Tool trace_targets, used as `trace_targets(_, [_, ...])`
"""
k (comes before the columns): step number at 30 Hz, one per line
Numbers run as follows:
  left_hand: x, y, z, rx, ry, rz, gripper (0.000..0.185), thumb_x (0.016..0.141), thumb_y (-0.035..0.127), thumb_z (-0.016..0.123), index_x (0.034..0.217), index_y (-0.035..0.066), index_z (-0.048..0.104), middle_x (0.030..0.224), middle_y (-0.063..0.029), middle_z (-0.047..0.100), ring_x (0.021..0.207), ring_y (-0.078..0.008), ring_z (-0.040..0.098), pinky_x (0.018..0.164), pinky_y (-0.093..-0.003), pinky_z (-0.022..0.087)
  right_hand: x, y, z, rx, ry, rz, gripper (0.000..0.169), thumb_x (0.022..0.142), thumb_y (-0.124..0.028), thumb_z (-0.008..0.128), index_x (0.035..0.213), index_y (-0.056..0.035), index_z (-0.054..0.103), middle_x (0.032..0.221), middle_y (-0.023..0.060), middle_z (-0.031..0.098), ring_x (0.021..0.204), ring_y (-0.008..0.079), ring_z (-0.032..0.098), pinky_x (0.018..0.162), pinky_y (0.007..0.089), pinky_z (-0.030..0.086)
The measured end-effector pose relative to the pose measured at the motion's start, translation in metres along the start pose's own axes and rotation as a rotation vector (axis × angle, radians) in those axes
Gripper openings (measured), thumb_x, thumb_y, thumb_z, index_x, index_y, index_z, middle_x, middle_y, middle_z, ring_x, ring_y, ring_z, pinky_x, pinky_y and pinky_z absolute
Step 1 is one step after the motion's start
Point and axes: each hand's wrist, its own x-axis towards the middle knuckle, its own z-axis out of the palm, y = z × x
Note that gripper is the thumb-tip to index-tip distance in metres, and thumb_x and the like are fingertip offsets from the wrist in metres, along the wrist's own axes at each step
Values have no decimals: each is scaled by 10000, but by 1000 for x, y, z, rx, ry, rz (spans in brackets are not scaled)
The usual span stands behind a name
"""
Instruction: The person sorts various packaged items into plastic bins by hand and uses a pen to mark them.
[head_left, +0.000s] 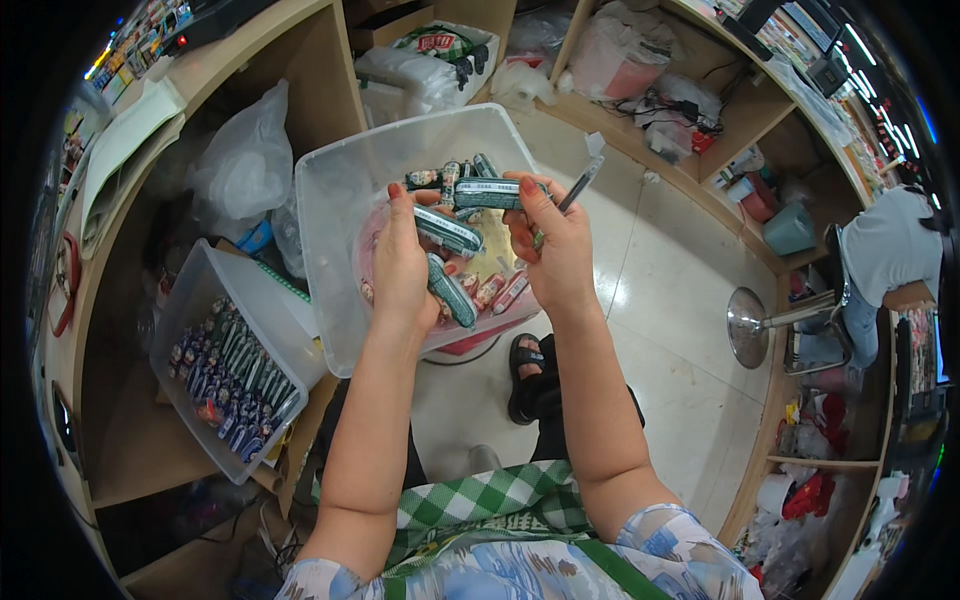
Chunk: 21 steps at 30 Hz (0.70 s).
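My left hand (405, 266) holds green-wrapped sausages; one (448, 231) sticks out past the fingers and another (451, 291) lies lower against the palm. My right hand (550, 240) pinches a similar green sausage (487, 193) between thumb and fingers. A clear-barrelled pen (581, 184) is also tucked in that hand, pointing up and right. Both hands are over a translucent plastic bin (330, 187). Inside it, more green sausages (484, 165) lie at the far side, and several red-wrapped ones (510, 291) lie nearer me. My hands hide part of the contents.
Left of me, a second translucent bin (247, 300) holds rows of green and blue wrapped sausages (232, 375), tilted on a shelf. Plastic bags (244, 161) hang beside it. Wooden shelving (750, 142) curves around the tiled floor (660, 300). A seated person (889, 247) is at right.
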Motion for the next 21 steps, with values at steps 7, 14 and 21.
trace_targets(7, [3, 0, -5, -179, -61, 5, 350, 982, 414, 433, 1020, 69, 479, 879, -82, 585, 663, -118, 546, 452, -245, 376, 3, -1, -4, 168, 102, 58, 249, 931, -297, 537, 859, -60, 566, 688, 35, 554, 542, 67, 440, 437, 203, 283])
trace_targets(14, [2, -1, -1, -142, -26, 86, 339, 967, 401, 475, 1035, 71, 509, 907, -59, 590, 711, -116, 569, 486, -242, 422, 1, 7, 1, -50, -94, 117, 221, 875, -162, 634, 1033, -14, 588, 713, 27, 600, 553, 67, 518, 458, 193, 381])
trace_targets(21, [-2, 2, 2, -88, -117, -14, 358, 974, 403, 459, 1044, 61, 542, 819, -32, 592, 591, -94, 538, 443, -220, 390, -4, 3, 6, -96, -109, 119, 196, 847, -127, 675, 982, 4, 620, 784, 48, 645, 599, 76, 593, 508, 205, 465])
